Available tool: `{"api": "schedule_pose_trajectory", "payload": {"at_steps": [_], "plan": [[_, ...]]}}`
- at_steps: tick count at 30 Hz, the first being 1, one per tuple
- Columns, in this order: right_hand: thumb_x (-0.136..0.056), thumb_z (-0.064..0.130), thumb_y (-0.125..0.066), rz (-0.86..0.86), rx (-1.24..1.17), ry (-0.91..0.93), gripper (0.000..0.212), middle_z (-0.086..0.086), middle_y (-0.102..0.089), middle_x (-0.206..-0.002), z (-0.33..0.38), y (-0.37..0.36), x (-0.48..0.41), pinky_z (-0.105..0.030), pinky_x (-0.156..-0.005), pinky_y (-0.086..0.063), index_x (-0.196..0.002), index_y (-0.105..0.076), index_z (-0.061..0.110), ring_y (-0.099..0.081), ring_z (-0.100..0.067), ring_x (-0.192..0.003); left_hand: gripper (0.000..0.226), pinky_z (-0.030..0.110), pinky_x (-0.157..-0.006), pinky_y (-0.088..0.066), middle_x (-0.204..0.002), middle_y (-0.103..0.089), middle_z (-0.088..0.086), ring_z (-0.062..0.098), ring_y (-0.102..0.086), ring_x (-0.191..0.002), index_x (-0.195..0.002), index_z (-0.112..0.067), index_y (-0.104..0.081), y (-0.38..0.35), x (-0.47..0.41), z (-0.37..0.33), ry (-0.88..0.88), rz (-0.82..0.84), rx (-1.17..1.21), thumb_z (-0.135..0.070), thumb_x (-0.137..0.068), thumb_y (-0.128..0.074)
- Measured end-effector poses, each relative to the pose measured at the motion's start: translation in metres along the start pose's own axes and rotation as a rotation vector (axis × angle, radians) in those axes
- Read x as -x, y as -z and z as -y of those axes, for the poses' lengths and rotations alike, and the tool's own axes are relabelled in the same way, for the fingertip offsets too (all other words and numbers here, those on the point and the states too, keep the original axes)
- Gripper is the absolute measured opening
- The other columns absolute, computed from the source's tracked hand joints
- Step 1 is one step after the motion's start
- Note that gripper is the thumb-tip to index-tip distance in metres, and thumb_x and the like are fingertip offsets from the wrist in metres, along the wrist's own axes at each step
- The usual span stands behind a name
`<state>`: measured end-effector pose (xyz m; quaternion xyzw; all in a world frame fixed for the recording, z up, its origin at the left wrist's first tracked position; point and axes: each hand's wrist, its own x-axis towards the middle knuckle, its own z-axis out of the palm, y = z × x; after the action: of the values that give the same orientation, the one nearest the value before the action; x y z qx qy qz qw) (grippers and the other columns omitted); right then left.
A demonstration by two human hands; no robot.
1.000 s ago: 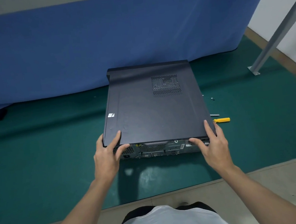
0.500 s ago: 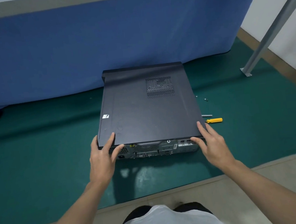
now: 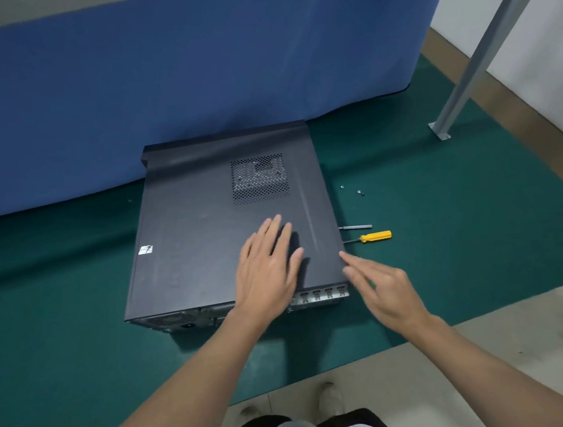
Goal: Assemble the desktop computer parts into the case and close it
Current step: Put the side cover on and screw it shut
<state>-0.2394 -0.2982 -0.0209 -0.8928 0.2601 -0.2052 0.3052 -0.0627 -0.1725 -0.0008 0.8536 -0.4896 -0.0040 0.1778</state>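
Note:
The black desktop case lies flat on the green mat with its side panel on top; a vent grille shows near the far right. My left hand lies flat on the panel near its front right part, fingers straight and spread. My right hand hovers at the case's front right corner, fingers loosely extended, blurred, holding nothing. The rear ports face me under the panel's near edge.
A yellow-handled screwdriver and a metal bit lie on the green mat right of the case, with two small screws farther back. A blue curtain hangs behind. A grey metal post stands at the right.
Both hands have let go of the panel's near edge. My left hand moved right and up onto the top panel; my right hand drew off to the case's right corner. The view shifted.

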Motion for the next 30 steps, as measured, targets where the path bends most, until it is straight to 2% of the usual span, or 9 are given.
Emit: {"api": "schedule_pose_trajectory", "payload": {"at_steps": [2,4,5,7,11,17,21,26,30], "plan": [[-0.096,0.032,-0.048,-0.103,-0.069,-0.139,0.036,-0.004,-0.074,-0.099,-0.014,0.006,-0.015,-0.034,-0.08,-0.053,-0.116,-0.068,0.01,-0.07,-0.019,-0.089,0.063,0.031,-0.119,0.0,-0.163,-0.006,-0.004,0.011,-0.001,-0.149,-0.155,-0.021,-0.017,-0.012,-0.022,-0.011,0.06,0.12,-0.025,-0.054,-0.101,-0.019],[-0.098,0.03,-0.049,-0.146,-0.061,-0.261,0.029,-0.007,-0.071,-0.08,-0.035,0.009,-0.04,-0.033,-0.067,-0.049,-0.103,-0.07,0.01,-0.066,-0.022,-0.072,0.067,0.033,-0.119,0.007,-0.162,0.006,-0.008,0.007,0.01,-0.148,-0.156,-0.025,-0.002,-0.024,-0.038,-0.015,0.104,0.198,-0.08,-0.061,-0.098,-0.008],[-0.097,0.028,-0.051,-0.147,-0.036,-0.312,0.025,-0.008,-0.069,-0.076,-0.048,0.009,-0.055,-0.031,-0.065,-0.045,-0.099,-0.069,0.01,-0.062,-0.022,-0.067,0.069,0.034,-0.119,0.008,-0.162,0.009,-0.009,0.007,0.014,-0.147,-0.155,-0.026,0.003,-0.028,-0.042,-0.016,0.12,0.22,-0.107,-0.062,-0.097,-0.004],[-0.096,0.024,-0.055,-0.107,0.031,-0.401,0.022,-0.01,-0.07,-0.081,-0.073,0.005,-0.083,-0.032,-0.068,-0.043,-0.098,-0.07,0.008,-0.06,-0.028,-0.072,0.07,0.037,-0.12,0.009,-0.161,0.011,-0.009,0.007,0.016,-0.147,-0.155,-0.028,0.007,-0.031,-0.047,-0.016,0.138,0.237,-0.139,-0.064,-0.095,-0.001],[-0.094,0.019,-0.056,-0.011,0.07,-0.547,0.023,-0.012,-0.071,-0.101,-0.11,-0.016,-0.127,-0.035,-0.084,-0.048,-0.109,-0.068,0.007,-0.063,-0.032,-0.098,0.071,0.04,-0.121,0.007,-0.162,0.01,-0.008,0.01,0.016,-0.147,-0.154,-0.03,0.008,-0.032,-0.07,-0.011,0.136,0.258,-0.166,-0.066,-0.095,-0.004],[-0.091,0.019,-0.061,-0.027,0.13,-0.684,0.029,-0.012,-0.067,-0.113,-0.151,-0.035,-0.178,-0.034,-0.092,-0.045,-0.118,-0.064,0.008,-0.058,-0.032,-0.109,0.071,0.042,-0.121,0.004,-0.162,0.007,-0.008,0.01,0.013,-0.148,-0.154,-0.032,0.006,-0.036,-0.083,-0.009,0.16,0.247,-0.155,-0.068,-0.095,-0.007],[-0.089,0.022,-0.065,-0.017,0.143,-0.745,0.028,-0.012,-0.066,-0.113,-0.165,-0.044,-0.195,-0.036,-0.09,-0.047,-0.116,-0.066,0.012,-0.058,-0.033,-0.108,0.07,0.043,-0.121,0.003,-0.163,0.007,-0.008,0.01,0.013,-0.148,-0.154,-0.033,0.005,-0.036,-0.083,-0.008,0.166,0.243,-0.153,-0.068,-0.095,-0.007],[-0.087,0.024,-0.066,-0.055,0.123,-0.817,0.011,-0.009,-0.069,-0.102,-0.169,-0.05,-0.205,-0.033,-0.079,-0.05,-0.095,-0.074,0.021,-0.063,-0.031,-0.094,0.07,0.043,-0.121,0.003,-0.163,0.007,-0.009,0.009,0.013,-0.148,-0.154,-0.034,0.005,-0.037,-0.083,-0.007,0.167,0.234,-0.151,-0.068,-0.095,-0.007],[-0.084,0.021,-0.065,-0.074,0.104,-0.788,0.01,-0.008,-0.071,-0.096,-0.165,-0.048,-0.203,-0.03,-0.076,-0.048,-0.089,-0.074,0.019,-0.063,-0.031,-0.092,0.07,0.042,-0.121,0.003,-0.163,0.006,-0.01,0.008,0.013,-0.148,-0.154,-0.035,0.004,-0.037,-0.082,-0.006,0.177,0.231,-0.153,-0.068,-0.094,-0.008]]}}
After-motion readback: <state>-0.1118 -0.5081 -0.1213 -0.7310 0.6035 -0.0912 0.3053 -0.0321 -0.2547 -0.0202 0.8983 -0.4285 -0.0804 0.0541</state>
